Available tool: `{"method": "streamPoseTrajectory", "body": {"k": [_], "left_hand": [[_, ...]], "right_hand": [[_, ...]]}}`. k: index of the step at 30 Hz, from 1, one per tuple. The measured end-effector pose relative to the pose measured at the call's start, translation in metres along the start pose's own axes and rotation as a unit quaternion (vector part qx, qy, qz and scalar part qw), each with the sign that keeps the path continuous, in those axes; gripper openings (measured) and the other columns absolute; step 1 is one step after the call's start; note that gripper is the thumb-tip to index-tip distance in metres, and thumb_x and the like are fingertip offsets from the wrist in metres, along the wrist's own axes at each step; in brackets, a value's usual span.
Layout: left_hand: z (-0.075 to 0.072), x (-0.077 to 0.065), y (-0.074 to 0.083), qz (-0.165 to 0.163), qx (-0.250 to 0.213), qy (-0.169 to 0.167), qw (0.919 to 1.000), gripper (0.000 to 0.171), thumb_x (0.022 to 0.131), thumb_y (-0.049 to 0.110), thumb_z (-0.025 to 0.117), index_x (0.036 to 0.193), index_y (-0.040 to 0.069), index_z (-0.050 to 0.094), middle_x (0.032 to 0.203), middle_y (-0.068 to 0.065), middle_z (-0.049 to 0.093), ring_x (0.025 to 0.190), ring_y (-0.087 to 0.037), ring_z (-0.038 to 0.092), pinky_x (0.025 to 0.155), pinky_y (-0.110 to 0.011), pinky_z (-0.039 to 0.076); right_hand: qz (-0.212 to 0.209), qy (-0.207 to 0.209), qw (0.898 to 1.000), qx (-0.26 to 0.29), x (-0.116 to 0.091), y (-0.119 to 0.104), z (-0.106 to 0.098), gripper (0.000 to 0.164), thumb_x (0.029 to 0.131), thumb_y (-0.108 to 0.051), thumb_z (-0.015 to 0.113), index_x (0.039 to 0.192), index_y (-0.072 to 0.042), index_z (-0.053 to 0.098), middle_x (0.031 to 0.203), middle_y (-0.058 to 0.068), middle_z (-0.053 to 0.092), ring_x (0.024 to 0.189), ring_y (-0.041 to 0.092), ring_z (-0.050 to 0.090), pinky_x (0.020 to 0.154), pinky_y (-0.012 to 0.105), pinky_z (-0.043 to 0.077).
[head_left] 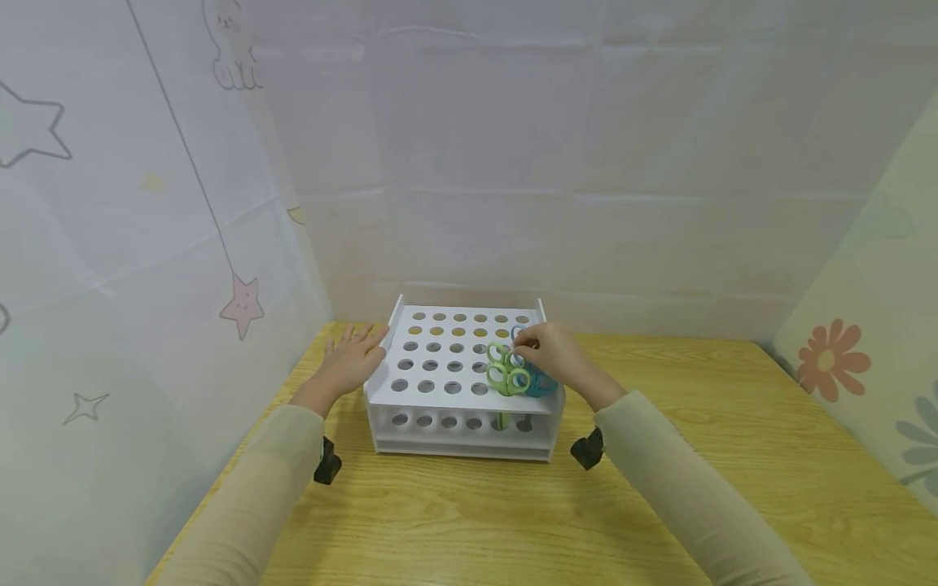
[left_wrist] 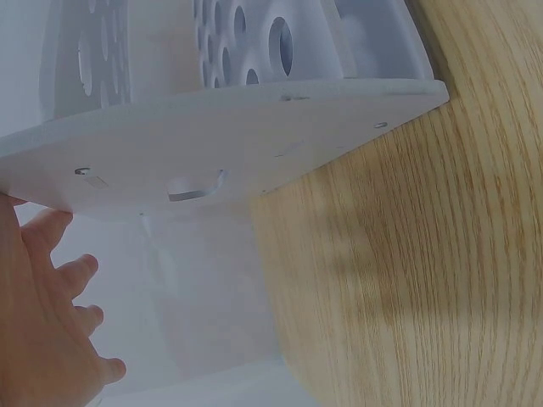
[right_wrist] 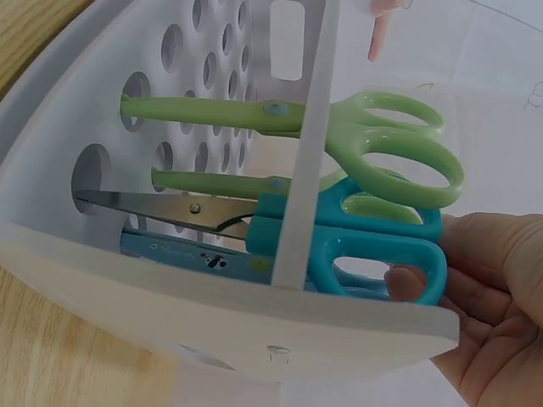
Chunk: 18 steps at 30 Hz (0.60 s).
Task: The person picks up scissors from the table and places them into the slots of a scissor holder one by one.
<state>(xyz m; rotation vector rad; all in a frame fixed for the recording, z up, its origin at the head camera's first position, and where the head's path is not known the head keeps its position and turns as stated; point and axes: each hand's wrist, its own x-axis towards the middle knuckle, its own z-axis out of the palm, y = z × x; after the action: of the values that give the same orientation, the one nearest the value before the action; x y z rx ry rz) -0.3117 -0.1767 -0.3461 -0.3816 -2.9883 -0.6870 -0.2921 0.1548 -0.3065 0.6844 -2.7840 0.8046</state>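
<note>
A white two-tier rack [head_left: 440,397] with rows of round holes stands on the table. My left hand [head_left: 350,360] rests its fingertips at the rack's left side panel [left_wrist: 229,153], fingers spread. Two pairs of green scissors [right_wrist: 212,113] stand blades down in holes at the right. Beside them, teal scissors [right_wrist: 373,242] with a bare metal blade sit in the front corner hole. Behind these are blue scissors [right_wrist: 170,252] with a panda print; my right hand [head_left: 553,358] pinches their handle, partly hidden by the teal handle.
The wooden table [head_left: 469,521] reaches forward and to the right of the rack. Pale printed sheets [head_left: 586,203] hang behind and at both sides. The rack's right side panel [right_wrist: 212,318] rises close by my right hand.
</note>
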Motion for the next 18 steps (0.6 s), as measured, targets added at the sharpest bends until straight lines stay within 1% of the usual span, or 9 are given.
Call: {"method": "streamPoseTrajectory", "body": {"k": [3,9,11,16,18], "left_hand": [[0.0,0.0,0.0,0.0,-0.001,0.001,1.0,0.053,0.097,0.035,0.025,0.146,0.015,0.027,0.15,-0.016,0.017,0.135,-0.043,-0.002,0.1,-0.062,-0.007],[0.001,0.001,-0.001,0.002,0.001,0.002,1.0,0.053,0.097,0.035,0.025,0.146,0.014,0.028,0.15,-0.016,0.017,0.135,-0.043,0.0,0.1,-0.063,-0.007],[0.001,0.001,-0.001,0.002,0.002,0.001,1.0,0.053,0.097,0.035,0.025,0.146,0.014,0.028,0.15,-0.016,0.017,0.135,-0.042,-0.001,0.1,-0.063,-0.007],[0.001,0.001,-0.001,0.002,0.004,0.002,1.0,0.053,0.097,0.035,0.025,0.146,0.015,0.028,0.15,-0.016,0.017,0.135,-0.043,0.0,0.1,-0.063,-0.005],[0.001,0.001,-0.001,0.001,0.002,0.002,1.0,0.053,0.097,0.035,0.025,0.146,0.015,0.028,0.15,-0.016,0.017,0.135,-0.042,0.0,0.1,-0.063,-0.005]], "right_hand": [[0.004,0.002,1.0,0.0,-0.001,-0.001,-0.002,0.015,0.086,-0.009,0.063,0.096,0.0,0.07,0.089,0.007,0.067,0.08,0.019,0.06,0.07,0.034,0.05],[0.018,-0.008,0.999,0.027,-0.002,-0.001,-0.008,0.024,0.089,-0.009,0.06,0.107,0.005,0.066,0.095,0.011,0.066,0.081,0.021,0.061,0.067,0.033,0.051],[0.021,-0.007,0.999,0.031,-0.003,0.0,-0.009,0.024,0.089,-0.009,0.06,0.107,0.005,0.065,0.095,0.012,0.066,0.082,0.022,0.061,0.067,0.033,0.051],[0.011,0.008,0.999,0.038,-0.004,0.004,-0.011,0.022,0.089,-0.008,0.06,0.106,0.004,0.066,0.097,0.013,0.066,0.085,0.025,0.061,0.066,0.032,0.052],[0.015,0.012,0.999,0.042,-0.005,0.005,-0.013,0.021,0.089,-0.009,0.06,0.105,0.003,0.067,0.098,0.012,0.066,0.086,0.025,0.06,0.066,0.032,0.052]]}}
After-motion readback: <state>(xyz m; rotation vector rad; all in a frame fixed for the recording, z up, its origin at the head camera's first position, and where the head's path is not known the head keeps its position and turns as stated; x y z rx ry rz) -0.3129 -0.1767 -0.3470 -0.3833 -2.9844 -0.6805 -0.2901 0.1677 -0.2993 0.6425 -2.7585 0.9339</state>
